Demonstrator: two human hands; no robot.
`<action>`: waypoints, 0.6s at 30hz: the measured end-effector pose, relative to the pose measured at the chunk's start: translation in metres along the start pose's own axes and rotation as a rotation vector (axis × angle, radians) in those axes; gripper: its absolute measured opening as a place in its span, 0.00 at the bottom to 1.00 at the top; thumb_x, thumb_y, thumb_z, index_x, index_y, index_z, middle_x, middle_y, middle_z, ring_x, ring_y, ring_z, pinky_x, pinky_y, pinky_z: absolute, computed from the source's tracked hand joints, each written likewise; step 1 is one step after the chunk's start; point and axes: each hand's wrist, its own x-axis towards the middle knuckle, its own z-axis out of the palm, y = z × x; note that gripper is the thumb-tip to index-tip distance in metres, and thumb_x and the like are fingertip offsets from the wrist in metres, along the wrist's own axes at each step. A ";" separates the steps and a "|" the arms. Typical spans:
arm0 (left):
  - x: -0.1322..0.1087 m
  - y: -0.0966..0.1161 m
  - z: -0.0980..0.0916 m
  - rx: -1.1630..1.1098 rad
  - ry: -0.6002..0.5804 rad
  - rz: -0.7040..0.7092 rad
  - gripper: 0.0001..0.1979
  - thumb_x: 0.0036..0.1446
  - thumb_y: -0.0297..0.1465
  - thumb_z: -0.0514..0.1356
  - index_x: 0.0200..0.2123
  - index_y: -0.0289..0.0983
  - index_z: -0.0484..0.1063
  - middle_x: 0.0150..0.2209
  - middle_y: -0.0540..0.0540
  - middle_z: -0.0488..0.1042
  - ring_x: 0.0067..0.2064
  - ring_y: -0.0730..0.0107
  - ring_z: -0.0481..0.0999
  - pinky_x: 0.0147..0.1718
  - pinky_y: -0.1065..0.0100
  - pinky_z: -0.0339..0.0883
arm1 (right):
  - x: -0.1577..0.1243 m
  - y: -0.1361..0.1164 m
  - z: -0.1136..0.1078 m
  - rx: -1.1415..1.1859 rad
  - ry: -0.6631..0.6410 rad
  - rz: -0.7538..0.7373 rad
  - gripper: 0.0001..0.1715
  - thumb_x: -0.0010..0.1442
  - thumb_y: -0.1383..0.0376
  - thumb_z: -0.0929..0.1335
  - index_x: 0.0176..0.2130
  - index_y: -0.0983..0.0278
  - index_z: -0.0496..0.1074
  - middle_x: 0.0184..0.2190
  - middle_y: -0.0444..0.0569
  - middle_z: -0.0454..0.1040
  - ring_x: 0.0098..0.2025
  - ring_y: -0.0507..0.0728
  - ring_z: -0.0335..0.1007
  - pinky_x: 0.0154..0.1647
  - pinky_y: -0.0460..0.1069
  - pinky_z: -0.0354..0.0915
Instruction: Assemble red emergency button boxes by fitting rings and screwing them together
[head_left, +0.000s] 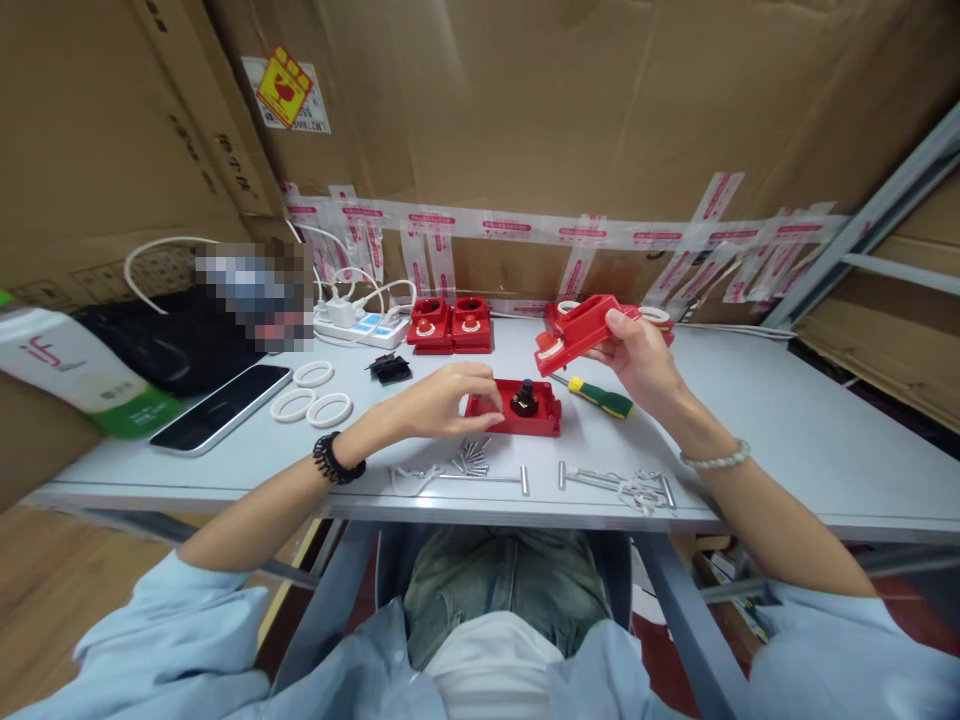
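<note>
My right hand [637,360] holds a red plastic housing [577,330] with a white ring in it, lifted above the table. My left hand [446,400] is curled, its fingertips pinched at the left end of a red base plate [517,415] lying flat on the table; whether they hold a small part I cannot make out. A black knob [524,400] stands on that plate. A green and yellow screwdriver [604,398] lies just right of the plate, under my right hand.
Screws [471,458] and metal pins [615,485] lie near the table's front edge. Three white rings [311,395], a phone [217,408] and a black clip [390,368] lie left. Two red assemblies [450,325] and a power strip [360,325] stand at the back before cardboard boxes.
</note>
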 end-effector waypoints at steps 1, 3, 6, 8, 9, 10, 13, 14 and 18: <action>-0.001 0.003 0.000 0.025 -0.024 0.011 0.11 0.63 0.35 0.58 0.35 0.35 0.77 0.33 0.45 0.75 0.35 0.68 0.73 0.37 0.67 0.64 | 0.000 0.000 0.000 0.002 0.003 -0.002 0.24 0.51 0.47 0.74 0.38 0.61 0.70 0.40 0.50 0.81 0.39 0.59 0.81 0.49 0.56 0.75; -0.004 0.009 0.001 0.071 -0.109 0.021 0.09 0.63 0.33 0.58 0.34 0.36 0.77 0.33 0.46 0.76 0.36 0.68 0.74 0.40 0.66 0.64 | 0.000 0.001 0.000 -0.001 0.010 -0.004 0.23 0.51 0.49 0.74 0.37 0.61 0.69 0.40 0.49 0.81 0.40 0.58 0.81 0.51 0.56 0.75; -0.006 0.016 0.003 0.122 -0.198 0.020 0.09 0.63 0.29 0.57 0.36 0.37 0.78 0.36 0.46 0.78 0.40 0.66 0.75 0.43 0.65 0.63 | 0.001 0.004 -0.001 -0.013 0.019 0.000 0.23 0.50 0.50 0.75 0.38 0.61 0.69 0.40 0.48 0.81 0.40 0.57 0.80 0.51 0.55 0.75; -0.007 0.018 -0.001 0.121 -0.192 0.029 0.10 0.63 0.27 0.55 0.38 0.37 0.78 0.39 0.45 0.78 0.42 0.66 0.75 0.44 0.65 0.63 | 0.002 0.005 -0.001 -0.018 0.024 0.002 0.23 0.50 0.51 0.75 0.40 0.61 0.69 0.39 0.48 0.81 0.40 0.57 0.80 0.50 0.54 0.75; -0.008 0.019 -0.005 0.120 -0.169 0.024 0.11 0.63 0.28 0.54 0.39 0.37 0.78 0.40 0.45 0.78 0.42 0.66 0.75 0.44 0.65 0.64 | 0.002 0.005 -0.001 -0.019 0.027 0.003 0.23 0.50 0.51 0.75 0.40 0.61 0.70 0.38 0.47 0.81 0.40 0.57 0.80 0.50 0.54 0.75; -0.010 0.018 -0.010 0.126 -0.134 0.007 0.11 0.64 0.28 0.54 0.39 0.37 0.77 0.39 0.45 0.77 0.42 0.67 0.75 0.43 0.66 0.64 | 0.002 0.006 -0.001 -0.018 0.029 0.005 0.23 0.50 0.51 0.75 0.40 0.61 0.70 0.38 0.47 0.81 0.40 0.56 0.80 0.50 0.54 0.75; -0.023 0.004 -0.032 0.218 0.006 -0.149 0.13 0.64 0.33 0.52 0.40 0.37 0.76 0.39 0.43 0.76 0.40 0.65 0.75 0.43 0.65 0.66 | 0.002 0.006 -0.002 -0.005 0.037 0.005 0.23 0.49 0.51 0.75 0.39 0.61 0.70 0.36 0.46 0.81 0.39 0.57 0.80 0.50 0.54 0.75; -0.029 -0.005 -0.040 0.252 0.034 -0.219 0.13 0.64 0.34 0.52 0.41 0.37 0.76 0.41 0.43 0.76 0.42 0.63 0.75 0.44 0.63 0.66 | 0.001 0.006 -0.002 -0.003 0.035 0.004 0.23 0.49 0.51 0.75 0.39 0.61 0.70 0.36 0.46 0.81 0.39 0.57 0.80 0.50 0.55 0.74; -0.060 -0.050 -0.066 0.374 -0.040 -0.545 0.25 0.61 0.46 0.53 0.52 0.34 0.71 0.49 0.37 0.75 0.51 0.51 0.74 0.51 0.57 0.66 | 0.001 0.008 -0.003 -0.021 0.025 0.001 0.23 0.50 0.52 0.75 0.40 0.61 0.70 0.38 0.47 0.81 0.40 0.57 0.80 0.49 0.54 0.74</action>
